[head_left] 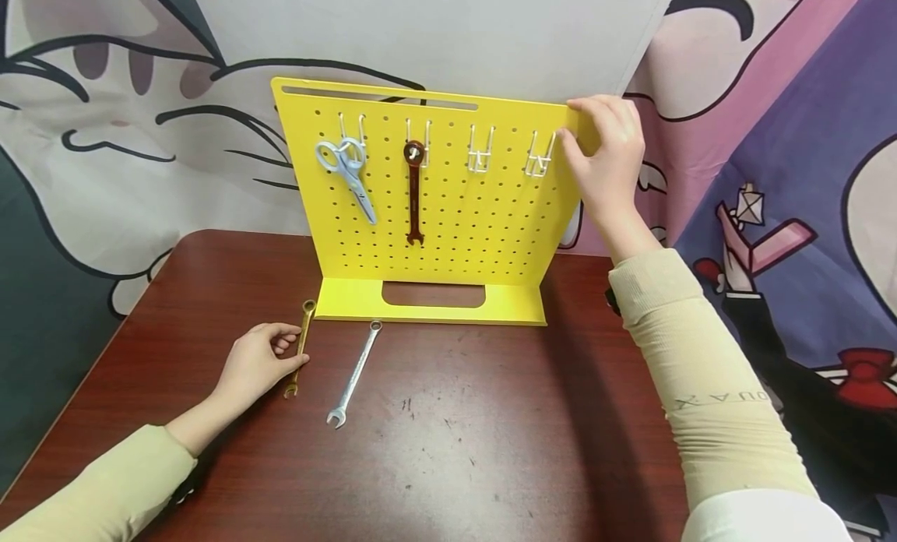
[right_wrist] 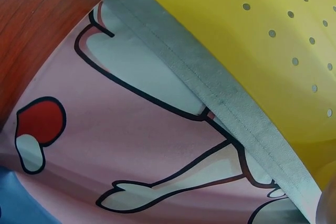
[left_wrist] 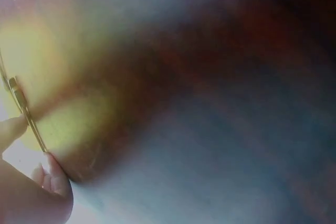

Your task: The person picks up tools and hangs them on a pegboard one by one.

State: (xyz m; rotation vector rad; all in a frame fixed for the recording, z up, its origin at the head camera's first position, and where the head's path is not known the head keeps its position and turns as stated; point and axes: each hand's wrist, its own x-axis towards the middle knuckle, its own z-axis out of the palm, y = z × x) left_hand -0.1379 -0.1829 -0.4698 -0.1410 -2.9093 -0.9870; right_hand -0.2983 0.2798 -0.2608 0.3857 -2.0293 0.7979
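My left hand [head_left: 259,359] pinches a gold-coloured combination wrench [head_left: 304,336] between thumb and fingers, at the left front of the yellow pegboard [head_left: 448,207]. The left wrist view shows the same wrench [left_wrist: 32,128] at its left edge, much of it blurred. Right of it a silver combination wrench [head_left: 356,374] lies on the table. My right hand [head_left: 611,149] grips the board's top right corner, thumb on the front face. From the board's white hooks hang light blue scissors [head_left: 348,172] and a dark reddish ratchet wrench [head_left: 414,191].
Two more white double hooks [head_left: 480,159] are on the board's right half, with nothing hanging on them. The pegboard stands on the brown table [head_left: 448,448] near its back edge. Behind it hang cartoon-printed cloths [head_left: 119,160] and a plain white panel [head_left: 434,28].
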